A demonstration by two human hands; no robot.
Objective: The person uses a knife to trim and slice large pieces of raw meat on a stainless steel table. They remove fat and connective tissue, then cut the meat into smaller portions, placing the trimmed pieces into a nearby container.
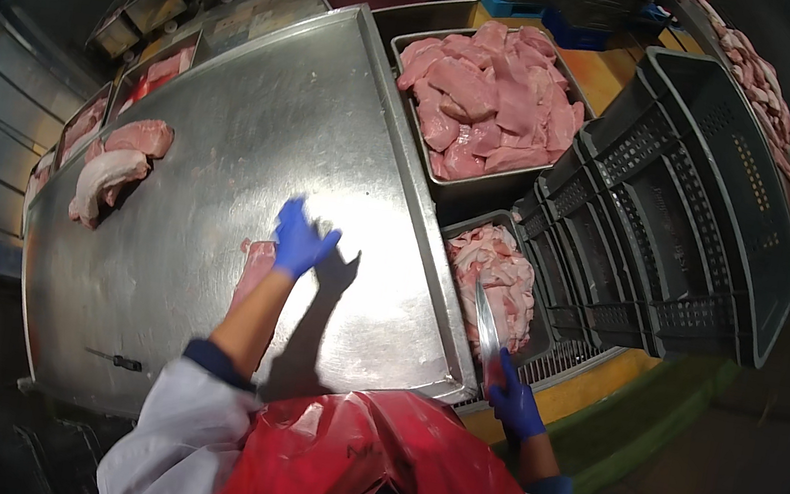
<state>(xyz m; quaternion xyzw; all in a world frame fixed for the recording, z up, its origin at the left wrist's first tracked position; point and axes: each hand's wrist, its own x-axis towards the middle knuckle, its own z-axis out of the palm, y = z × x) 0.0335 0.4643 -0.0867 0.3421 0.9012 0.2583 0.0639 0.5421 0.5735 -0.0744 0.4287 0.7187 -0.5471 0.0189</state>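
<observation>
Left hand (303, 242): blue glove, fingers spread, thumb well apart from them; grip wide, no object seen in it. Palm side faces the table (263, 107); shadow falls to the right of the forearm. A pink piece of meat (256, 265) lies on the table under the left wrist and forearm, partly hidden by them; contact with the hand cannot be told.

Right hand (518, 406): blue glove, grip closed around the handle of a knife (485, 322); handle mostly covered by the fingers. Blade long, narrow, shiny, pointing away from the body above the trimmings (497, 251); whether it touches them is unclear.

Materials: table is brushed metal with a raised rim, glare near the left hand. Far left on it, a smooth pink cut (149, 140) sits against a curved, white-fatted cut (110, 175). Near-left corner: a thin tool with a black handle (126, 364). Right of the table, a deep metal bin (490, 182) is heaped with smooth, moist, rounded pink cuts (491, 99); nearer, the trimmings are pale, ragged, fatty. Further right, dark grey perforated plastic crates (683, 207).

Writing: dark marks on the glossy red apron (336, 451), creased, illegible.
</observation>
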